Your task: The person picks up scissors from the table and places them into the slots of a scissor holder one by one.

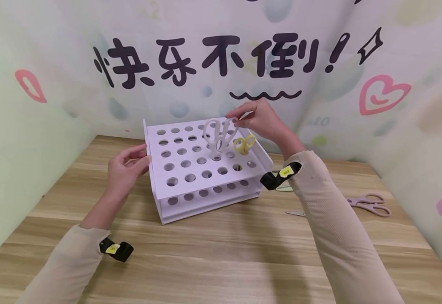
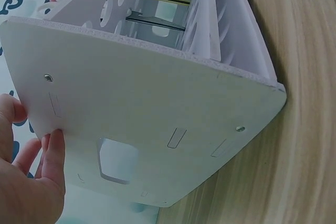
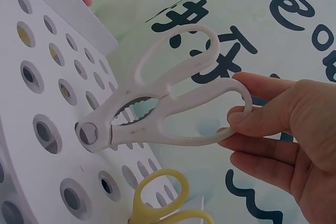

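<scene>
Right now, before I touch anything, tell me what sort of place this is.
Probably a small staged tabletop booth rather than an ordinary room: a printed backdrop stands close behind a wood-grain table, which bears a white rack with rows of holes.

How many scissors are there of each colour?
White scissors: 1
Yellow scissors: 1
Pink scissors: 1
Total: 3
A green thing is mostly hidden, so I can't tell if it's scissors and left it out.
</scene>
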Tool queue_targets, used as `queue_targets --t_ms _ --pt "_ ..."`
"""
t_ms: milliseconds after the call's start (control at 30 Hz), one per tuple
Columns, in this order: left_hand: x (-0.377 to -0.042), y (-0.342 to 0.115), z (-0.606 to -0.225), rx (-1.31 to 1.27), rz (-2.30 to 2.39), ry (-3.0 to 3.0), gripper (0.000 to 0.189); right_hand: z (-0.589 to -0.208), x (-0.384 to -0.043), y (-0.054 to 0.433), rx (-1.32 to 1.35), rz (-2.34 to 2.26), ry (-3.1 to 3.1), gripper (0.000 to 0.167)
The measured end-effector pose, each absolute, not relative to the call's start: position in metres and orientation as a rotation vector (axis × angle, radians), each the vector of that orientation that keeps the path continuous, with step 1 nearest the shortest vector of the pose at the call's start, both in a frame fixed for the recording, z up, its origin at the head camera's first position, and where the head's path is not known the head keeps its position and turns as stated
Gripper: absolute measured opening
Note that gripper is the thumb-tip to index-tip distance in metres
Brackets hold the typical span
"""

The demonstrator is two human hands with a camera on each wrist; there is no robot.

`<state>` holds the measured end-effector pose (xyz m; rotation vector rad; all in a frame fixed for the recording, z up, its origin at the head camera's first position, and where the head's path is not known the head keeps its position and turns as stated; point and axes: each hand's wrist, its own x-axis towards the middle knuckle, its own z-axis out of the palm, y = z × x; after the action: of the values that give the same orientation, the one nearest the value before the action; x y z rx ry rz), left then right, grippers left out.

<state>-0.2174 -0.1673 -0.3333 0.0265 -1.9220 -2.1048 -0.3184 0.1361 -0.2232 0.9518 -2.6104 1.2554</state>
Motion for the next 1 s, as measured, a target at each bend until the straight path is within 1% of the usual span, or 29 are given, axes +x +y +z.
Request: queue_targets --t_ms 267,633,1000 --pt "-0.2149 -0.1656 -0.3349 0.020 -2.143 -1.915 0.042 -0.2247 -0.3135 0.1341 0.890 1.277 -2.616 0.025" --pt "-0.2154 -0.1695 -0.3333 0.001 -2.152 -1.867 0.041 -0.2222 -0.3142 0.1298 0.944 1.212 -2.594 0.026" --pt "-0.2168 -0.1677 -0.3333 -0.016 -2.182 -1.859 0.042 -0.2262 -0.3145 0.1356 0.951 1.310 -2.577 0.027"
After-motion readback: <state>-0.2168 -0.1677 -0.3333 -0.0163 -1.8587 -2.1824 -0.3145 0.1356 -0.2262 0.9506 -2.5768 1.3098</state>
